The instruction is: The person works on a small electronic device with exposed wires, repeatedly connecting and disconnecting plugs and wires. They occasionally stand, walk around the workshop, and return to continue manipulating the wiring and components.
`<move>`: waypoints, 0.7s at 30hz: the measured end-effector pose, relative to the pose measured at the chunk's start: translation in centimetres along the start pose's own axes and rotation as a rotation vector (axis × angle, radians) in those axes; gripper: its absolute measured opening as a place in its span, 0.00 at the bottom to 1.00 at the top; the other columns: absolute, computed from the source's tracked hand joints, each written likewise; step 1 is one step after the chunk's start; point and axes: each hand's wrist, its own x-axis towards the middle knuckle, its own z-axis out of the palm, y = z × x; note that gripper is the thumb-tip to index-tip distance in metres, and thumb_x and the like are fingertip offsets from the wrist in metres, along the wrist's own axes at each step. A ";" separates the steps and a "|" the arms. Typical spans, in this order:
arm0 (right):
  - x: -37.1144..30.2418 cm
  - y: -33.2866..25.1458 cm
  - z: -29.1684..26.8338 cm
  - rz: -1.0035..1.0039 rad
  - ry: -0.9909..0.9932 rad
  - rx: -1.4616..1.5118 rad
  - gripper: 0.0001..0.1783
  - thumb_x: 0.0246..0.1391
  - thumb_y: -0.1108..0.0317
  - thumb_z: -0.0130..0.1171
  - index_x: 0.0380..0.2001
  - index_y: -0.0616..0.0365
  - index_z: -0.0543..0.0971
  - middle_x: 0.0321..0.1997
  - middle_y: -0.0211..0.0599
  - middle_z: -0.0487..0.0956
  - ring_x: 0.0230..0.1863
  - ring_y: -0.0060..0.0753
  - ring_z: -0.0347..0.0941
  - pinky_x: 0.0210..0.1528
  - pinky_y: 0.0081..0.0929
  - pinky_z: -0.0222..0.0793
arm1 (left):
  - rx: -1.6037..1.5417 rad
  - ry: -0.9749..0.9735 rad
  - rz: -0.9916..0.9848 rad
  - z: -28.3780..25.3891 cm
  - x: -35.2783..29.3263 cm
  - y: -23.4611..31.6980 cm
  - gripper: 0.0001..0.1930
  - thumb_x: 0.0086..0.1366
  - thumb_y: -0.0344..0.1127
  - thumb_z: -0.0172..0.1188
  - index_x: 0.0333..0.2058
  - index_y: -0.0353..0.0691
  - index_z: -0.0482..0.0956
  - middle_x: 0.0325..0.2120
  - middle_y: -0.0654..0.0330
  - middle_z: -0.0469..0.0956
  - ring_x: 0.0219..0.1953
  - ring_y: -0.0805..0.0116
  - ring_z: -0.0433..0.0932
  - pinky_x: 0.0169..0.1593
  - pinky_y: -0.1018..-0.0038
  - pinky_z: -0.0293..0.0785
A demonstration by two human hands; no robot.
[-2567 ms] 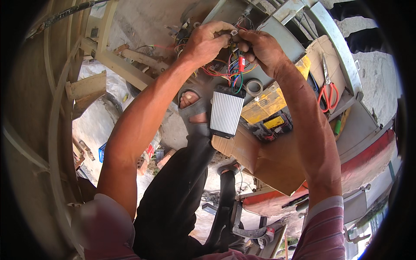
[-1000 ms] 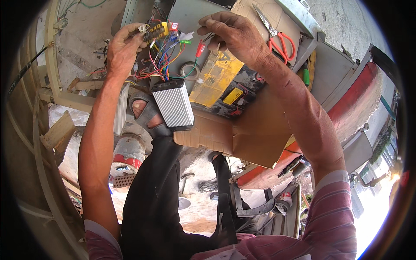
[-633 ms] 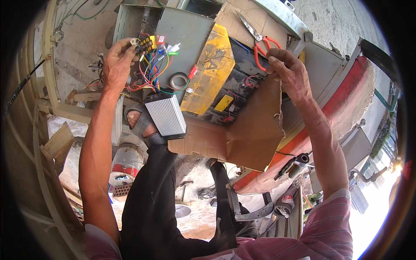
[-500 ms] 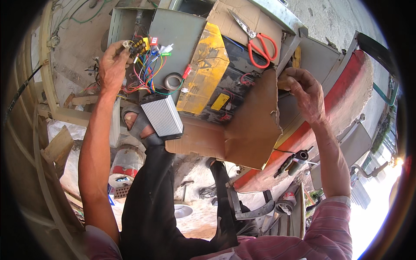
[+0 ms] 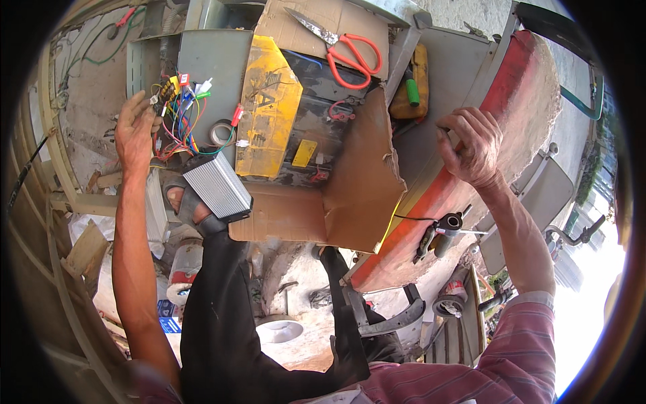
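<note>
My left hand (image 5: pixel 136 135) is raised beside a bundle of coloured wires (image 5: pixel 183 124), fingers loosely extended. Its fingertips are next to a dark connector block (image 5: pixel 163 96) at the bundle's end; I see nothing gripped. The wires run to a finned silver metal box (image 5: pixel 219 186) by my sandalled foot. My right hand (image 5: pixel 474 145) hovers over the red-edged panel, fingers bent and thumb apart, with nothing visible in it. Nearest to it is a green-handled tool (image 5: pixel 412 91) resting on a yellow container (image 5: pixel 416 71). Red-handled scissors (image 5: pixel 346 57) lie on cardboard (image 5: pixel 269 19).
A roll of black tape (image 5: pixel 221 132) sits on the grey metal panel (image 5: pixel 214 67). Dark batteries (image 5: pixel 316 101) lie beside a yellow plate (image 5: pixel 264 128). A bent cardboard sheet (image 5: pixel 360 195) stands up between my hands. On the right is a red panel (image 5: pixel 494 97) with a handlebar grip (image 5: pixel 447 225).
My left hand has let go of the connector block and its fingers have opened. My right hand has drawn away from the cardboard edge, uncovering the green handle. The whole view has shifted.
</note>
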 end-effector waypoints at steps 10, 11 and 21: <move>-0.9 0.8 0.8 0.004 0.088 -0.018 0.08 0.42 0.68 0.67 0.29 0.49 0.80 0.25 0.27 0.77 0.29 0.35 0.74 0.33 0.33 0.66 | 0.024 0.129 0.072 -0.4 -3.3 2.4 0.15 0.71 0.27 0.52 0.55 0.34 0.77 0.45 0.58 0.80 0.35 0.76 0.78 0.41 0.77 0.76; -1.1 0.8 0.8 0.019 0.069 -0.021 0.08 0.42 0.67 0.67 0.29 0.49 0.80 0.25 0.27 0.76 0.29 0.35 0.74 0.33 0.33 0.66 | 0.027 0.169 0.035 -0.3 -4.1 2.7 0.14 0.70 0.26 0.52 0.52 0.34 0.79 0.42 0.59 0.81 0.34 0.77 0.78 0.40 0.78 0.76; -1.7 0.8 1.5 -0.023 0.156 -0.026 0.07 0.49 0.68 0.65 0.34 0.49 0.82 0.32 0.28 0.82 0.36 0.37 0.79 0.39 0.35 0.70 | -0.397 0.035 0.007 4.4 -13.2 3.7 0.09 0.63 0.21 0.48 0.37 0.35 0.78 0.34 0.57 0.81 0.26 0.73 0.78 0.34 0.75 0.76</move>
